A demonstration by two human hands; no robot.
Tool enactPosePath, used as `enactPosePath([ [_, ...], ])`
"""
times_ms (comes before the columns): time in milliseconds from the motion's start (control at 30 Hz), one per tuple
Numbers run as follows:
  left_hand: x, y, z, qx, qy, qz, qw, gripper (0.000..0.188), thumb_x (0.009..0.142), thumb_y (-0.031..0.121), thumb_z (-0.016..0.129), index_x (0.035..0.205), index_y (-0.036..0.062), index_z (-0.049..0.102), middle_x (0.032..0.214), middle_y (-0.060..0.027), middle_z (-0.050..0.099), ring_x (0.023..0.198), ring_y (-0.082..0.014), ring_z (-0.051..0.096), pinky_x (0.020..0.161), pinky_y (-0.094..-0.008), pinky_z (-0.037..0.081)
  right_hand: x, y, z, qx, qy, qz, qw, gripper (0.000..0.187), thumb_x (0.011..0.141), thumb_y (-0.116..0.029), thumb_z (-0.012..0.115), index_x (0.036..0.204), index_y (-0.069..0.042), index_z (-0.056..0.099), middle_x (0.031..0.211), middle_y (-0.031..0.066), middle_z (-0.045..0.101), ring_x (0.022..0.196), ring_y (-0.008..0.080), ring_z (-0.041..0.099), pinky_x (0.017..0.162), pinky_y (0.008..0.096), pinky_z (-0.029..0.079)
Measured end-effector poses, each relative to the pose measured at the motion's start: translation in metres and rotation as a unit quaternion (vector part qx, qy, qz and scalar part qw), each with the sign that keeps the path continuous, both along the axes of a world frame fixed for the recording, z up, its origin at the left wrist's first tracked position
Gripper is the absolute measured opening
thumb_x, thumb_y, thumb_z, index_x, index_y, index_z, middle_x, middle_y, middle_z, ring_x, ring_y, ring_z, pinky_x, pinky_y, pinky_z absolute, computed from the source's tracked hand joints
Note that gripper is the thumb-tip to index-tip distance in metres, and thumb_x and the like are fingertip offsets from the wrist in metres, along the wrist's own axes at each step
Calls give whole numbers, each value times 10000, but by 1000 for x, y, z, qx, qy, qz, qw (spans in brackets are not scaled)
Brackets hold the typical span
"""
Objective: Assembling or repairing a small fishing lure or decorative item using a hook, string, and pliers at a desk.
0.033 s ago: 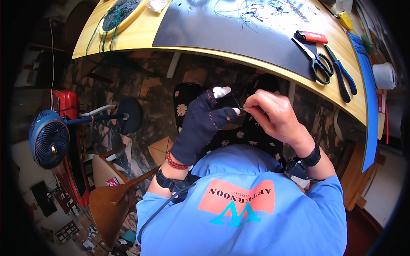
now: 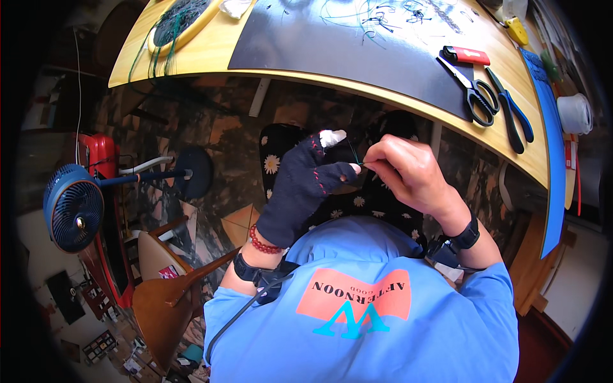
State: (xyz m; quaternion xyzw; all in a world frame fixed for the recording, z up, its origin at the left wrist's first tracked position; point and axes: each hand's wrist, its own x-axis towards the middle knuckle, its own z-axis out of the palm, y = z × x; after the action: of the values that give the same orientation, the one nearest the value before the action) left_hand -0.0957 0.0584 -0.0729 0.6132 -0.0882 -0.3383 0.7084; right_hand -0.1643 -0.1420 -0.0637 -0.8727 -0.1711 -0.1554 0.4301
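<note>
A thin dark green thread [image 2: 355,155] spans the small gap between my two hands, over my lap. My left hand [image 2: 300,172] wears a black glove with red stitching and bare fingertips; a white wrap [image 2: 332,137] covers one finger. Its thumb and wrapped finger hold the thread, which looks stretched between them. My bare right hand [image 2: 408,169] pinches the thread between thumb and forefinger, right beside my left thumb tip. The exact knot or loop at the fingertips is too small to make out.
Ahead, the wooden table [image 2: 211,60] carries a dark mat [image 2: 319,64] with loose thread bits, scissors [image 2: 479,96], a red lighter [image 2: 466,55], pliers [image 2: 511,112] and a round yellow tray [image 2: 204,25] of threads. A blue fan [image 2: 73,207] and wooden chair [image 2: 166,300] stand left.
</note>
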Motion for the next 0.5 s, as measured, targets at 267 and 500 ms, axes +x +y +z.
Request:
enactPosePath([
  [267, 0, -3, 0, 26, -46, 24, 998, 477, 815, 1, 757, 1254, -27, 572, 904, -24, 668, 833, -71, 602, 768, -233, 507, -4, 14, -6, 71, 10, -54, 996, 138, 818, 51, 701, 910, -11, 620, 773, 95, 599, 644, 221, 620, 565, 323, 489],
  [500, -2, -6, -7, 14, -42, 75, 996, 455, 837, -5, 733, 1254, -43, 555, 1013, -51, 652, 898, -86, 607, 792, -239, 516, -4, 26, -8, 109, -19, -124, 986, 149, 812, 85, 699, 932, 4, 669, 758, 75, 612, 615, 142, 621, 546, 259, 487],
])
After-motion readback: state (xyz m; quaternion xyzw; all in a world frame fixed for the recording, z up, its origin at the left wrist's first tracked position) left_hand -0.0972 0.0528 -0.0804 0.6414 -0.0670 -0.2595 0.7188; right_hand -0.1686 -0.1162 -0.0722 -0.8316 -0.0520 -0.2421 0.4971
